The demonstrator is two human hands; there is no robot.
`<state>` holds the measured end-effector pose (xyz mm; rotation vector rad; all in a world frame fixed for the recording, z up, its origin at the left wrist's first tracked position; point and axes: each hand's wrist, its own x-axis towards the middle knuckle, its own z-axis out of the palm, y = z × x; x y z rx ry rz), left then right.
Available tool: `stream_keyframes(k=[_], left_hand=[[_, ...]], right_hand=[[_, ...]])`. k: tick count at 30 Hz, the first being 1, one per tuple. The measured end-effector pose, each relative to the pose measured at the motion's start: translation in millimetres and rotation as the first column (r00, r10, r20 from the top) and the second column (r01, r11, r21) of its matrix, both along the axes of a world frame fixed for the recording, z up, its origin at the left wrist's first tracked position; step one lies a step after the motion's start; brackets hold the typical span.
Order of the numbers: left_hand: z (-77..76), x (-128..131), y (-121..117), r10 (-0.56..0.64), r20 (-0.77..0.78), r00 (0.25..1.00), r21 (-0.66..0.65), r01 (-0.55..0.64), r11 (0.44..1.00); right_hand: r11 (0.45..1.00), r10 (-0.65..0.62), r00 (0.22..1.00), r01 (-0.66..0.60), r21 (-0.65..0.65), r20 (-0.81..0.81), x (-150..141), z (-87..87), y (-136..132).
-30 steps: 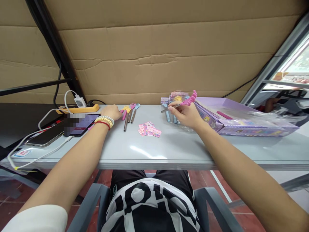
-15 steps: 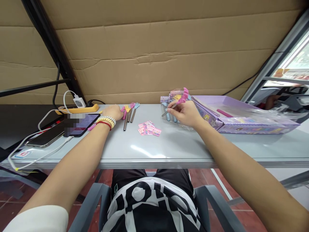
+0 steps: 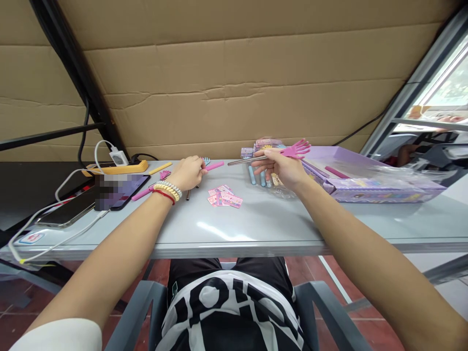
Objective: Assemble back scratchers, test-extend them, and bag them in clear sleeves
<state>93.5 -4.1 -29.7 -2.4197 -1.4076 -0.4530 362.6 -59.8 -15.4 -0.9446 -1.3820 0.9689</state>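
My right hand (image 3: 283, 169) pinches the metal rod of a pink hand-shaped back scratcher (image 3: 297, 149); its pink head points right and the rod's bare end points left. Between the fingers of my left hand (image 3: 189, 172) is a pink handle tube (image 3: 215, 165), its free end facing that rod, with a gap between them. Partly hidden under and behind my left hand lie metal-rod back scratchers, one with a blue head (image 3: 206, 161). A pink scratcher head (image 3: 165, 174), a yellow tube (image 3: 161, 167) and another pink tube (image 3: 142, 194) lie left of it.
Small pink printed cards (image 3: 224, 198) lie mid-table. Plastic-wrapped blue-handled pieces (image 3: 262, 179) sit behind my right hand, beside an open purple box (image 3: 376, 195) with plastic film. Two phones (image 3: 69, 207), a white cable and a yellow power strip (image 3: 117, 168) occupy the left.
My left hand has moved right and now holds a pink tube out towards the right hand. The back scratcher in my right hand has turned flatter, its rod now pointing at the tube.
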Motion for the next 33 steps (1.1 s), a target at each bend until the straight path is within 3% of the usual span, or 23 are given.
stream_keyframes(k=[18, 23, 29, 33], left_hand=[[-2.5, -1, 1, -0.167, -0.022, 0.986, 0.067, 0.168, 0.983], [-1.1, 1, -2, -0.204, 0.058, 0.977, 0.016, 0.203, 0.979], [-1.4, 2, -6, -0.153, 0.187, 0.970, -0.111, 0.176, 0.978], [-1.2, 2, -6, -0.167, 0.243, 0.956, -0.100, 0.196, 0.976]], right_hand=[[0.986, 0.151, 0.984, -0.156, -0.051, -0.099, 9, 5.1, 1], [0.990, 0.136, 0.986, -0.139, -0.024, -0.101, 11, 5.5, 1], [0.990, 0.137, 0.983, -0.141, -0.031, -0.120, 12, 8.9, -1], [0.991, 0.126, 0.987, -0.130, -0.034, -0.097, 11, 6.9, 1]])
